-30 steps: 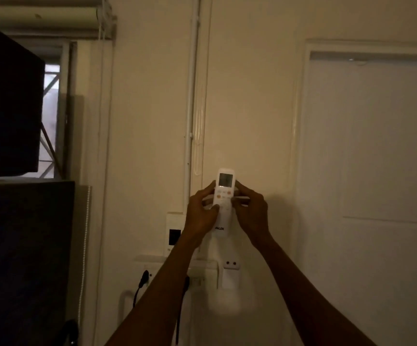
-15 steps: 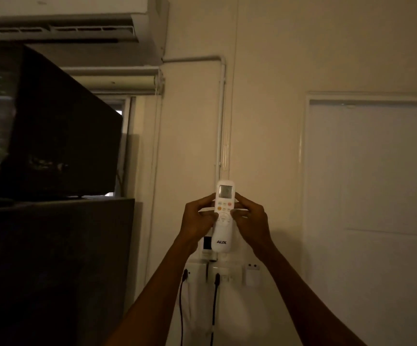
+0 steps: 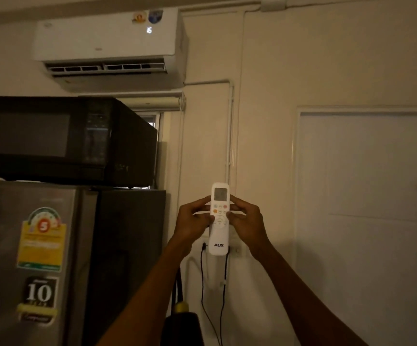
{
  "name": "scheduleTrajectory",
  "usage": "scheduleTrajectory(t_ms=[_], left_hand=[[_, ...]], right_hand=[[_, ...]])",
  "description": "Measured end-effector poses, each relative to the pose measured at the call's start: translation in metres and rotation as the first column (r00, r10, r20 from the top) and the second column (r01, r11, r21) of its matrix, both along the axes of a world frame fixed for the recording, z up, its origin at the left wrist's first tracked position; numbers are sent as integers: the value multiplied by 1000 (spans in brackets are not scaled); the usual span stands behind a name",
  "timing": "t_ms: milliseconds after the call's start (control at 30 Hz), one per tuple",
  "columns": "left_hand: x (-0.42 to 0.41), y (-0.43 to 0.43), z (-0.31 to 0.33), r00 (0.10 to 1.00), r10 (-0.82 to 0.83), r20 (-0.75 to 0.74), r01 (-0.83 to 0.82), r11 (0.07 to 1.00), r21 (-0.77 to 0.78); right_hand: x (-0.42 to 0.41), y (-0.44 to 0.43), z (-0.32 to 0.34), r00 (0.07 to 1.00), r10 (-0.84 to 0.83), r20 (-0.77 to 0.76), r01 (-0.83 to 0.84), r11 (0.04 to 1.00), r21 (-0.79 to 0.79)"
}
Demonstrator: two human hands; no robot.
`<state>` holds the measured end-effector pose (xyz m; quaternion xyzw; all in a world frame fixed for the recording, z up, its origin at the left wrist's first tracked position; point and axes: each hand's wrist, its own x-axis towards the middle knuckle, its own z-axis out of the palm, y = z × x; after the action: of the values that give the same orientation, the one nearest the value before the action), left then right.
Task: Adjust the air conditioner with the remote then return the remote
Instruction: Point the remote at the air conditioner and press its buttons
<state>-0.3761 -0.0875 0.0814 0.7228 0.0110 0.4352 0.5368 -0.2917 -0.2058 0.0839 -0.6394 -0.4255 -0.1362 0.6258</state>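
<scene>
A white remote point(image 3: 219, 236) marked AUX stands upright in front of the wall, screen at the top. My left hand point(image 3: 193, 222) grips its left side, thumb on the buttons. My right hand point(image 3: 246, 221) holds its right side, thumb resting on the round button pad. High on the wall at upper left hangs the white air conditioner point(image 3: 107, 38), its flap open and a lit "16" on its front. The remote's wall holder is hidden behind the remote and my hands.
A black microwave point(image 3: 62, 141) sits on a grey fridge point(image 3: 27, 258) at the left. Two black cables point(image 3: 202, 283) hang from wall sockets behind the remote. A white door point(image 3: 367, 221) fills the right. A dark object with a yellow tip point(image 3: 181, 318) stands below my left arm.
The view has tilted up and left, bringing the air conditioner, microwave and fridge into sight. Both hands have kept hold of the remote, thumbs on its buttons.
</scene>
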Motion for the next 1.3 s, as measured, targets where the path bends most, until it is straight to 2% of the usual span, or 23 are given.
scheduleTrajectory(t_ms=[233,300,433,800,1000,1300], left_hand=[[-48,-12,4,999,33,-41,-30,997,65],[-147,-12,20,996,85,-39,-81,994,77],[-156,-8,29,996,83,-11,-82,991,108],[-228,14,35,996,81,48,-85,991,101],[-247,27,34,997,72,36,-76,993,95],[-253,40,30,993,120,4,-119,983,143]], right_hand=[[-47,-10,3,1000,12,-8,-12,998,-59],[-139,-14,20,999,44,23,-43,997,-63],[-151,-9,29,997,59,43,-55,995,-88],[-230,18,29,999,31,43,-31,999,-10],[-249,30,29,999,7,45,-8,1000,26],[-254,46,29,999,-24,40,25,999,-24]])
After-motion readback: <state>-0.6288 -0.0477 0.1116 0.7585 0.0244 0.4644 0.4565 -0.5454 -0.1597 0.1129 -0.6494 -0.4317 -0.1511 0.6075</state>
